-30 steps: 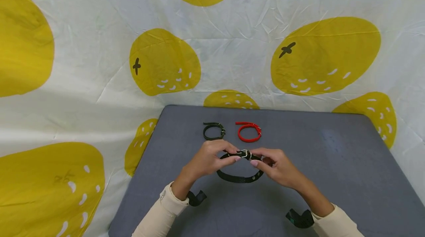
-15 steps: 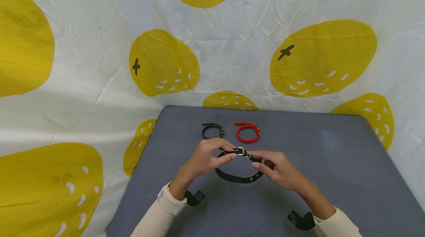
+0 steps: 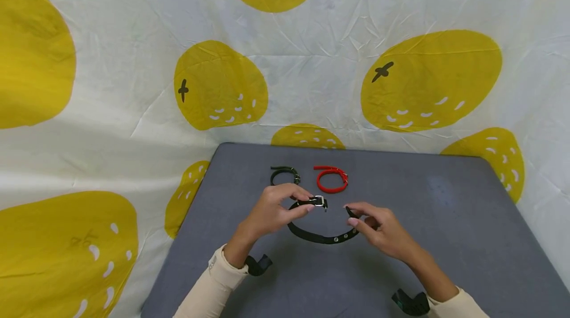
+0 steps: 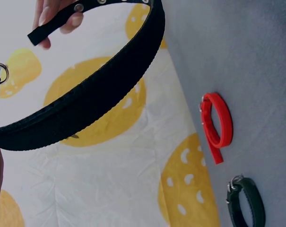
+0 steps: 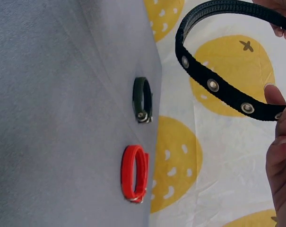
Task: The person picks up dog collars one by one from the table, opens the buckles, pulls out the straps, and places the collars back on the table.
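Observation:
A black collar [image 3: 322, 239] with metal eyelets is held up over the grey table, its two ends apart in an unfastened loop. My left hand [image 3: 278, 211] pinches it just behind the silver buckle [image 3: 319, 201], thumb below and fingers above. My right hand [image 3: 378, 226] pinches the free strap end between thumb and fingers. In the right wrist view, several eyelets show along the strap [image 5: 213, 85] leading to the right fingers [image 5: 285, 120]. The left wrist view shows the tip of the strap sticking out past the right fingertips.
Farther back on the grey table [image 3: 445, 239] lie a dark green collar [image 3: 278, 172] and, to its right, a red collar [image 3: 331, 190], both buckled into rings. A white cloth with yellow fruit shapes [image 3: 222, 85] hangs behind and at the left.
The strap end has come out of the buckle. My right hand has drawn it to the right, opening a gap, while my left hand stays at the buckle.

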`<state>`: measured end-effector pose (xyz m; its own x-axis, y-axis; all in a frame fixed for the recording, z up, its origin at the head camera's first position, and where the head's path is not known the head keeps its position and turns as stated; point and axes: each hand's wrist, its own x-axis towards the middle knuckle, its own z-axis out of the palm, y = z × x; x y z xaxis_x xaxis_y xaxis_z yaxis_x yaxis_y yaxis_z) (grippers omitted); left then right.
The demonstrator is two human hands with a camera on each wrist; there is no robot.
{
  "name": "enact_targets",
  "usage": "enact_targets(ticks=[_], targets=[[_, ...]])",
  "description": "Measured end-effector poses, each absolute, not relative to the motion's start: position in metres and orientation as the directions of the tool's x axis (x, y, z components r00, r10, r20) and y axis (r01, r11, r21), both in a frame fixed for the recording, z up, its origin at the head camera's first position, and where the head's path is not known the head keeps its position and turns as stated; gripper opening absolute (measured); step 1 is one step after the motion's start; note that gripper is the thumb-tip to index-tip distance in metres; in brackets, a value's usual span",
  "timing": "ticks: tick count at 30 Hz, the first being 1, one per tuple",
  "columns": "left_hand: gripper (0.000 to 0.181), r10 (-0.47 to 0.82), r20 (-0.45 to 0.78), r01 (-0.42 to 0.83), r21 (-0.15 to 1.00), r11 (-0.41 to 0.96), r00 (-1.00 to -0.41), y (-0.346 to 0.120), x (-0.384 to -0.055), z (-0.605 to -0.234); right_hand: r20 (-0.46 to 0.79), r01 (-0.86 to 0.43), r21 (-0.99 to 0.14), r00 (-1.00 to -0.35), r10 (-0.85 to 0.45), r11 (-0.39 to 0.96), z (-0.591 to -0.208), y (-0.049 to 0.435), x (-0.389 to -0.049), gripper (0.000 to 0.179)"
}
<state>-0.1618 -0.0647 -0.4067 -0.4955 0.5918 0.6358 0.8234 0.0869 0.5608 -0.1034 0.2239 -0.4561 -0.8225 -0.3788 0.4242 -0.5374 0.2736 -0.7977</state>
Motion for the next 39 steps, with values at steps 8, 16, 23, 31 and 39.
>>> enact_targets(ticks=[8, 16, 23, 31, 39], targets=[[0.017, 0.590, 0.627, 0.821, 0.561, 0.110, -0.508, -0.069, -0.160, -0.408, 0.439, -0.523, -0.820, -0.836, -0.329, 0.235, -0.465, 0.238, -0.097, 0.037], [0.019, 0.596, 0.577, 0.794, 0.580, 0.182, -0.559, -0.080, -0.162, -0.404, 0.497, -0.552, -0.813, -0.823, -0.276, 0.183, -0.469, 0.253, -0.098, 0.039], [0.025, 0.621, 0.517, 0.767, 0.600, 0.229, -0.590, -0.094, -0.162, -0.400, 0.494, -0.535, -0.815, -0.842, -0.215, 0.224, -0.466, 0.264, -0.098, 0.035], [0.034, 0.638, 0.505, 0.771, 0.594, 0.231, -0.581, -0.102, -0.166, -0.399, 0.462, -0.491, -0.824, -0.871, -0.165, 0.284, -0.463, 0.274, -0.094, 0.032], [0.036, 0.647, 0.329, 0.644, 0.687, 0.335, -0.688, -0.103, -0.164, -0.393, 0.439, -0.464, -0.826, -0.886, -0.151, 0.320, -0.462, 0.278, -0.092, 0.031]])
